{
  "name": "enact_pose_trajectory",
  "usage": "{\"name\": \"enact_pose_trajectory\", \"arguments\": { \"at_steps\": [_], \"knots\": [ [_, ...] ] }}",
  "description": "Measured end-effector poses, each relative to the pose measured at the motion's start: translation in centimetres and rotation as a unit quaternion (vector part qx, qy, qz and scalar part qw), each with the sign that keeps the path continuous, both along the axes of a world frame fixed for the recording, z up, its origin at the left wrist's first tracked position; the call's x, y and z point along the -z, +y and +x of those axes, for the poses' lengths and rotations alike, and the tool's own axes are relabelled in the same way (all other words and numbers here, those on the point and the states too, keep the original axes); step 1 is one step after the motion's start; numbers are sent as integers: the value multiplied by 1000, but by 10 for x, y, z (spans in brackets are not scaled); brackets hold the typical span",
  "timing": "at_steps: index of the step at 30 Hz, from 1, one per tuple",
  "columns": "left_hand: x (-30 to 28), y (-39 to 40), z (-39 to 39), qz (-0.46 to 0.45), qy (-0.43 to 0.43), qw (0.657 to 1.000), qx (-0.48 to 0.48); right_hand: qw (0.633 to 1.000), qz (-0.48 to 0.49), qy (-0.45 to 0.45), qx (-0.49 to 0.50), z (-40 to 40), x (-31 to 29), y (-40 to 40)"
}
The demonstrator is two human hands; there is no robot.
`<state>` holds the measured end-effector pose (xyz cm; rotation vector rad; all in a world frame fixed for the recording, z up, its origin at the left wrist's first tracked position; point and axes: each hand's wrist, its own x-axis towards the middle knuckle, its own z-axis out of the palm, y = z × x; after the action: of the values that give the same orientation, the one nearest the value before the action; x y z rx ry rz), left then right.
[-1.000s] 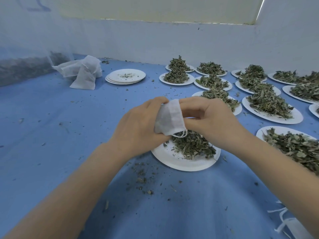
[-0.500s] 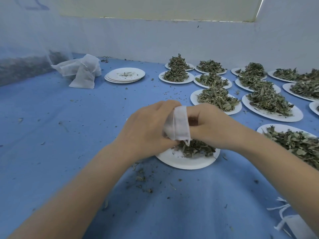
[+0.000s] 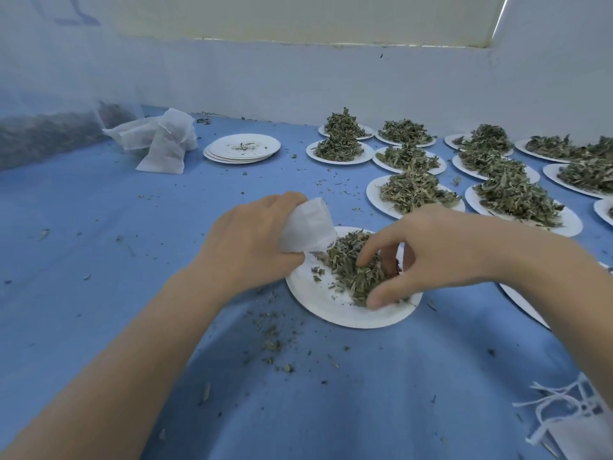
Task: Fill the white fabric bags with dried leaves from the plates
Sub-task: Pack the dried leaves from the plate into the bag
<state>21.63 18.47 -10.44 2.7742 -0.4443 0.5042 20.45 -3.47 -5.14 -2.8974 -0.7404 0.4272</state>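
The left hand (image 3: 252, 240) grips the bag (image 3: 306, 227) at the plate's (image 3: 318, 302) left rim, mouth tilted toward the leaves (image 3: 351, 263), which the right hand (image 3: 428, 257), fingers curled, gathers just right of it.

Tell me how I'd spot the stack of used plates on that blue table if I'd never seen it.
Start at the far left of the blue table, where filled white bags lie in a heap. Just right of that heap sits the stack of plates. Unlike every plate further right, which carries a mound of dried leaves, this stack holds only a few crumbs.
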Motion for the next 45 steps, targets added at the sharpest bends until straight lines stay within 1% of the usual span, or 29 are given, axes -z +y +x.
{"name": "enact_pose_trajectory", "arguments": {
  "at_steps": [2,7,11,15,16,20,23,26,28,30,31,33,35,37,38,40,42,45],
  "knots": [
    [0,0,0,13,2,1000,3,1000,-23,-3,-5,0,6,3],
    [-1,2,0,13,1,1000,3,999,18,-39,-4,5,14,4],
    [-1,3,0,11,-7,1000,2,992,105,-66,17,8,8,-2],
    [1,5,1,11,-10,1000,1,968,222,-111,33,7,0,-7],
    [1,5,1,15,-12,1000,3,963,239,-121,32,7,0,-7],
    [0,2,-2,38,-41,998,29,955,249,-154,43,5,3,0],
    [-1,-2,-6,32,-70,995,57,955,237,-169,51,5,8,5],
    [-2,-6,-10,24,-106,992,67,955,229,-185,41,2,13,12],
    [-1,-11,-11,43,-119,988,83,948,247,-198,28,1,16,17],
    [1,-17,-12,52,-130,986,88,939,288,-186,28,1,19,21],
    [2,-20,-13,40,-135,986,85,933,319,-162,30,1,20,22],
    [3,-24,-14,7,-143,987,72,918,386,-83,23,1,19,21],
    [3,-24,-15,-24,-141,988,57,903,430,10,4,0,16,18],
    [2,-24,-14,-51,-115,991,39,899,431,77,-14,0,13,14],
    [3,-23,-13,-61,-100,993,34,902,422,92,-24,0,12,13],
    [5,-22,-11,-70,-88,993,36,909,408,78,-33,-1,12,14],
    [6,-22,-11,-72,-83,993,38,903,429,17,-9,-1,13,17],
    [6,-22,-12,-79,-87,992,48,860,503,-60,63,0,19,20]
  ]
}}
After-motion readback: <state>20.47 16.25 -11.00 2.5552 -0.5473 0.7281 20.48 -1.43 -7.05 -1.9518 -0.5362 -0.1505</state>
